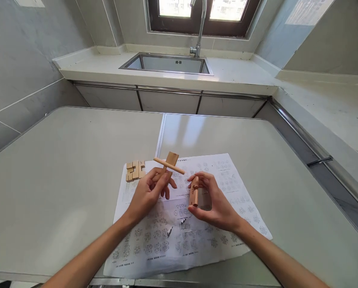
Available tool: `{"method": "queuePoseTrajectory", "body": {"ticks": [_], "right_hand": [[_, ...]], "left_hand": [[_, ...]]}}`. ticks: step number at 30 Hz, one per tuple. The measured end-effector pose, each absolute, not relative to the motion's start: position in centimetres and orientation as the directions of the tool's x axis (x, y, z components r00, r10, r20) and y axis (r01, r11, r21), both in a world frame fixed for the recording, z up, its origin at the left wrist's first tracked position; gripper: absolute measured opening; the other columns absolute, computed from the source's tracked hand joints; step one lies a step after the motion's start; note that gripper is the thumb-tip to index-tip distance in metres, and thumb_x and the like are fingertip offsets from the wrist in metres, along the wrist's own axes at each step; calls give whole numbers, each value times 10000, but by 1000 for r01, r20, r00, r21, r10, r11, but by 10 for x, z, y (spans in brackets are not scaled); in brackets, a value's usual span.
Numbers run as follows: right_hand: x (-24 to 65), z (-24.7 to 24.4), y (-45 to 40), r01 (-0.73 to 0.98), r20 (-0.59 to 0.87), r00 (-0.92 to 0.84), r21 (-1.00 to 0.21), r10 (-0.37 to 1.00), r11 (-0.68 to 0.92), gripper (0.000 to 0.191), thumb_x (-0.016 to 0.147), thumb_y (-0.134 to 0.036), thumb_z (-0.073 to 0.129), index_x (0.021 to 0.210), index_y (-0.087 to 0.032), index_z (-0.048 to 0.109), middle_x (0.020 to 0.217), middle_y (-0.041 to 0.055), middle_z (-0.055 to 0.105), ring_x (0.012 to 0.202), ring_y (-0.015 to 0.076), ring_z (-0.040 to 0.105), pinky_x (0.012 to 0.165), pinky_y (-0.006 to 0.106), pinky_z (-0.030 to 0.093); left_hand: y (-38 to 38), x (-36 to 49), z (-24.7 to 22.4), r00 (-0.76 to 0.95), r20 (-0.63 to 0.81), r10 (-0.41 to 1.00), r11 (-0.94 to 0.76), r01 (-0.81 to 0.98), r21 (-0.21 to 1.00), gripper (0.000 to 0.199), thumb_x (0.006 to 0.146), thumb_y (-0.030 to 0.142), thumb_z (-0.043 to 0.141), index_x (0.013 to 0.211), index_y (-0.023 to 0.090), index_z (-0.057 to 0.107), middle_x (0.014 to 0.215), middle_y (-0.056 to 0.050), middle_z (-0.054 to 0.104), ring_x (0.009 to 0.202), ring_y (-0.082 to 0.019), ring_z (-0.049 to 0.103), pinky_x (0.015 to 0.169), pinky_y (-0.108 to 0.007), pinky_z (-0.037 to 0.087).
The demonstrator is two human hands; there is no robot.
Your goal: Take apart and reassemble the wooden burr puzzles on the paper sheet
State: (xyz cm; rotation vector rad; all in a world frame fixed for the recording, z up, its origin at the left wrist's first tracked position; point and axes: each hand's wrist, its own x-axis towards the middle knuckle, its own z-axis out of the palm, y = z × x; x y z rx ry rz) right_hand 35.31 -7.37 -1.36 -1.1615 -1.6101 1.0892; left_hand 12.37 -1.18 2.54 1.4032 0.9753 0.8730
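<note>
My left hand (pixel 151 189) is closed on a flat wooden puzzle piece (pixel 172 159), with a thin wooden stick (pixel 174 167) crossing it at an angle. Between the thumb and fingers of my right hand (pixel 215 202) is a wooden block (pixel 194 191) with dark marks on its face, held upright. The two hands are apart, both above a creased paper sheet (pixel 221 256) printed with small line drawings. Beyond my left hand, several notched wooden puzzle pieces (pixel 135 170) lie close together at the sheet's upper left corner.
The sheet lies on a pale table (pixel 61 172) with a seam (pixel 161 132) down its far half. Behind it is a white counter (pixel 233 74) with a sink (pixel 167 63) and a tall faucet (pixel 200 32) below a window (pixel 227 12). A ledge runs along the right.
</note>
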Motion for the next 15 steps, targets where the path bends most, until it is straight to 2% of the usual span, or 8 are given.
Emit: {"method": "queuePoseTrajectory", "body": {"ticks": [2, 6, 10, 15], "right_hand": [[352, -15, -75, 361, 170, -210, -902, 963, 238, 780, 822, -342, 857, 1441, -343, 381, 1424, 114, 538, 1293, 316, 582, 1151, 539, 480], [349, -18, -75, 473, 240, -291, -806, 926, 357, 823, 842, -288, 820, 1513, -326, 346, 1507, 132, 481, 1435, 337, 476, 1203, 561, 446], [348, -18, -73, 565, 281, -347, -699, 895, 438, 791, 848, -255, 795, 1517, -301, 375, 1510, 147, 476, 1448, 357, 452, 1187, 587, 463], [347, -20, -72, 607, 299, -328, -660, 896, 442, 741, 842, -240, 791, 1488, -283, 430, 1493, 153, 480, 1459, 376, 418, 1199, 620, 435]], "left_hand": [[-9, 123, 25, 355, -58, 933, 46, 41, 998, 329, 1033, 502, 608, 959, 182, 604, 838, -24, 734, 575, -109, 591, 606, -255, 501], [-7, 123, 23, 380, -89, 921, 91, 13, 996, 350, 1021, 520, 618, 937, 181, 593, 828, -25, 729, 579, -107, 574, 604, -249, 492], [-8, 122, 19, 445, -103, 890, 111, 9, 994, 346, 1018, 522, 616, 961, 181, 600, 812, -28, 730, 590, -118, 578, 609, -256, 497], [-8, 120, 14, 486, -87, 870, 90, 16, 996, 333, 1026, 506, 599, 954, 181, 593, 772, -25, 721, 599, -129, 578, 618, -264, 491]]}}
